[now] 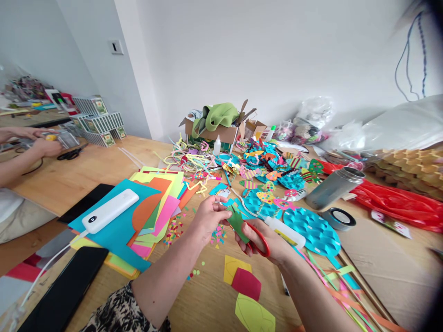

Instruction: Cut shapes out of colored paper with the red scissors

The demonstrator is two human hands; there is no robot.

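Writing first: the white glue bottle (294,234), right of the green paper, has a yellow label strip, print too small to read. Printed boxes (105,123), far off to the left of the green paper, have small labels, also unreadable. White power bank (117,208), left of the green paper, shows a dark round display, digits unclear.

Green paper (236,224) is up between my two hands, above the bench (197,304). My left hand (209,214) pinches its far-left end between thumb and fingers. My right hand (275,242) is wrapped around the red-handled scissors (265,245) at its near-right end, thumb pressing on the paper. So both grips are closed on something: left on paper, right on scissors. Blades mostly hidden; can't tell how wide they're parted.

Green paper's long axis runs diagonally: one end points away from me and left, the other back toward my right palm. Scissor loops sit at that near end.

Nearer me than the green paper: a dark red piece (247,283) and a yellow-green piece (255,314), the latter with a drawn outline. Left of the green paper: confetti (175,230), then stacked coloured sheets (166,216). Right of it, past the glue: blue disc (313,230).
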